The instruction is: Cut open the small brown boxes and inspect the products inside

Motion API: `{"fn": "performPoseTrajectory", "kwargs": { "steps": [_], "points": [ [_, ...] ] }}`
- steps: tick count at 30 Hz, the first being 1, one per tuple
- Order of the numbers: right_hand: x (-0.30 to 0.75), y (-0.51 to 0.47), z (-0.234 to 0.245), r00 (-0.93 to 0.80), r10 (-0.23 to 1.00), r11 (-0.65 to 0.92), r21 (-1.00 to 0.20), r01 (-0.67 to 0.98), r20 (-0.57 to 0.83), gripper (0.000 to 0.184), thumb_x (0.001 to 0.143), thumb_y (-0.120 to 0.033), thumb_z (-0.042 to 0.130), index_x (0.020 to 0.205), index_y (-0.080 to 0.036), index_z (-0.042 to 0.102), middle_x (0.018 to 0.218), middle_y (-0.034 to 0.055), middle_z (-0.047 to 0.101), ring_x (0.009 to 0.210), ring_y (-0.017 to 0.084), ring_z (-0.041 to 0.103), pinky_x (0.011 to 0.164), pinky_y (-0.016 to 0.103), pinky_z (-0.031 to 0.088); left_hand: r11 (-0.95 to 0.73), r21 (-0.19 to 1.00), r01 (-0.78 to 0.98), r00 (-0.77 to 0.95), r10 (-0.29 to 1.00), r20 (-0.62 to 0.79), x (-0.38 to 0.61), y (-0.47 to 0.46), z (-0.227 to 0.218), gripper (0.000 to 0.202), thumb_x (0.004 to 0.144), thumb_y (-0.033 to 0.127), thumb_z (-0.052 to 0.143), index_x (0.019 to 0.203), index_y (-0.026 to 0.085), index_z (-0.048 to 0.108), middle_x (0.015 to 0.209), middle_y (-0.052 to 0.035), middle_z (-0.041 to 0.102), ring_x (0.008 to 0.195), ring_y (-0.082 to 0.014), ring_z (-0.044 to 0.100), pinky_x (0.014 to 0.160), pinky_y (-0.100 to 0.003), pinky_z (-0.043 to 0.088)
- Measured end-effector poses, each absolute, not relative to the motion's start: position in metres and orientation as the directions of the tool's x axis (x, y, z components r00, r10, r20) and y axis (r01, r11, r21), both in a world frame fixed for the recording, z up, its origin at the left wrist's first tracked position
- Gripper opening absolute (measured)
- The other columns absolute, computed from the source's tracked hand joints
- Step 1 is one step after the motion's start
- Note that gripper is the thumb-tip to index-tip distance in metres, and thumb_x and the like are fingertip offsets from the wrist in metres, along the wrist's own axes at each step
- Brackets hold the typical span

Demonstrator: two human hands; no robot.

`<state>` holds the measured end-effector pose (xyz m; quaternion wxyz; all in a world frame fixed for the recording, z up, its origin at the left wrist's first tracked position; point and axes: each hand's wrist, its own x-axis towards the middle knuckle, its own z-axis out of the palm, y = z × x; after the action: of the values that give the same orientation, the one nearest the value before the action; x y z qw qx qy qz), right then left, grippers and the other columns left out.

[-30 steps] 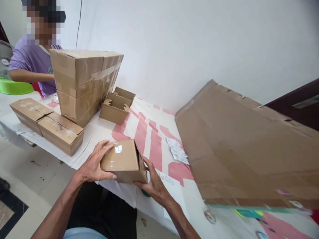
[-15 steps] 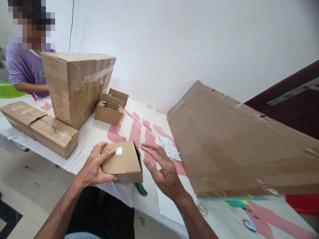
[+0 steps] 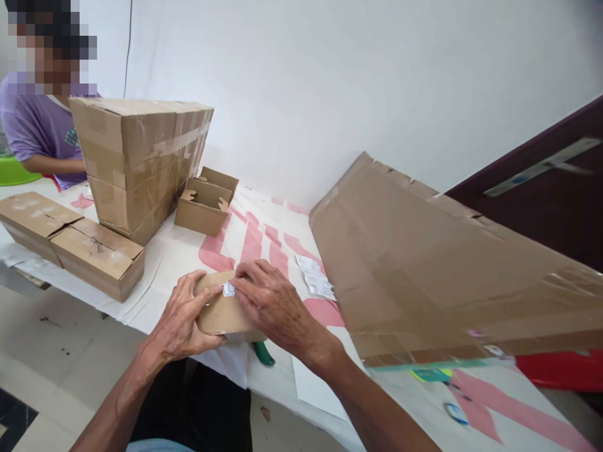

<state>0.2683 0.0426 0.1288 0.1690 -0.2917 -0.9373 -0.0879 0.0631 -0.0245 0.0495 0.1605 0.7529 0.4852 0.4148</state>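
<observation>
My left hand [image 3: 183,314] grips the left side of a small cardboard box [image 3: 221,317], thumb along the near side and index finger on top. That index fingertip touches a small white sticker with blue lines [image 3: 228,289] on the box top. From the right, my right hand [image 3: 277,301] lies over the box with its fingers drawn together, and the thumb and finger pinch the right edge of the sticker. The right end of the box is hidden under this hand. A green curved handle [image 3: 262,354] shows just beside the box, near the table edge.
Taped cardboard boxes [image 3: 146,144] stand stacked at the left, with longer boxes [image 3: 97,245] before them. Behind is an open box [image 3: 202,213]. A large cardboard sheet or carton [image 3: 447,270] fills the right, beside crumpled paper [image 3: 315,276]. A person [image 3: 40,132] in purple is at far left.
My right hand has moved left from beside the box onto its top, and its spread fingers have closed at the sticker. My left hand keeps its hold on the box.
</observation>
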Motion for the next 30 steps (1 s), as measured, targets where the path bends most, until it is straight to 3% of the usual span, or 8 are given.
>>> {"fn": "performPoseTrajectory", "kwargs": {
  "steps": [5,8,11,15,18,20,24,30],
  "points": [
    [0.267,0.042,0.127,-0.772,0.510,0.834,0.002,0.552,0.380,0.032,0.102,-0.013,0.045,0.094,-0.020,0.075,0.102,0.0100,0.067,0.101,0.026,0.058,0.088,0.043,0.051,-0.466,0.648,0.603,0.195,0.873,0.446,0.065,-0.024,0.050,0.094,0.064,0.027,0.094,0.148,0.031,0.053,0.156,-0.0148,0.040,0.143,-0.0411,0.042,0.117,-0.059,0.042],
    [0.270,0.043,0.128,-0.720,0.524,0.848,-0.202,0.490,0.456,0.030,0.103,-0.017,0.046,0.102,-0.023,0.075,0.108,0.0096,0.068,0.107,0.026,0.061,0.094,0.047,0.054,-0.433,0.676,0.596,0.193,0.895,0.403,0.055,-0.024,0.050,0.094,0.065,0.025,0.092,0.149,0.033,0.052,0.156,-0.0143,0.041,0.146,-0.0411,0.041,0.119,-0.059,0.040],
    [0.284,0.047,0.118,-0.558,0.630,0.776,-0.441,0.450,0.540,0.024,0.105,-0.028,0.051,0.118,-0.025,0.071,0.122,0.0104,0.067,0.120,0.027,0.062,0.104,0.050,0.053,-0.372,0.725,0.580,0.184,0.926,0.328,0.029,-0.025,0.044,0.092,0.066,0.022,0.088,0.149,0.031,0.049,0.157,-0.0138,0.042,0.149,-0.0408,0.040,0.122,-0.058,0.037],
    [0.308,0.052,0.076,-0.486,0.805,0.577,-0.636,0.512,0.340,0.047,0.099,-0.043,0.063,0.142,-0.026,0.058,0.140,0.0120,0.061,0.135,0.030,0.057,0.114,0.053,0.048,-0.272,0.800,0.535,0.152,0.962,0.225,-0.016,-0.028,0.025,0.095,0.069,0.024,0.085,0.153,0.028,0.042,0.159,-0.0132,0.045,0.149,-0.0401,0.042,0.124,-0.057,0.035],
    [0.317,0.049,0.037,-0.486,0.863,0.431,-0.702,0.567,0.137,0.066,0.092,-0.046,0.070,0.152,-0.026,0.050,0.154,0.0134,0.052,0.145,0.032,0.049,0.120,0.056,0.043,-0.198,0.906,0.375,0.096,0.980,0.174,-0.037,-0.031,0.007,0.098,0.071,0.037,0.088,0.154,0.026,0.037,0.162,-0.0159,0.042,0.149,-0.0397,0.043,0.122,-0.056,0.038],
    [0.318,0.044,0.019,-0.488,0.869,0.381,-0.742,0.551,0.083,0.071,0.091,-0.047,0.070,0.155,-0.027,0.046,0.157,0.0137,0.048,0.147,0.033,0.047,0.120,0.056,0.042,-0.164,0.951,0.262,0.065,0.986,0.153,-0.042,-0.032,-0.003,0.100,0.069,0.045,0.091,0.152,0.025,0.037,0.163,-0.0185,0.040,0.151,-0.0403,0.041,0.122,-0.056,0.037],
    [0.313,0.037,0.011,-0.496,0.864,0.349,-0.817,0.459,0.091,0.066,0.092,-0.048,0.069,0.152,-0.027,0.049,0.150,0.0128,0.054,0.137,0.031,0.056,0.110,0.051,0.052,-0.139,0.980,0.140,0.039,0.990,0.135,-0.045,-0.031,-0.014,0.098,0.066,0.056,0.094,0.143,0.027,0.040,0.166,-0.0205,0.036,0.155,-0.0399,0.037,0.123,-0.054,0.036],
    [0.305,0.038,0.020,-0.472,0.877,0.315,-0.842,0.437,0.083,0.059,0.093,-0.047,0.068,0.146,-0.026,0.054,0.136,0.0122,0.063,0.120,0.030,0.065,0.098,0.049,0.058,-0.133,0.989,0.070,0.068,0.989,0.128,-0.049,-0.022,-0.016,0.073,0.076,0.062,0.084,0.126,0.029,0.044,0.167,-0.0170,0.036,0.155,-0.0384,0.038,0.121,-0.055,0.036]
  ]
}}
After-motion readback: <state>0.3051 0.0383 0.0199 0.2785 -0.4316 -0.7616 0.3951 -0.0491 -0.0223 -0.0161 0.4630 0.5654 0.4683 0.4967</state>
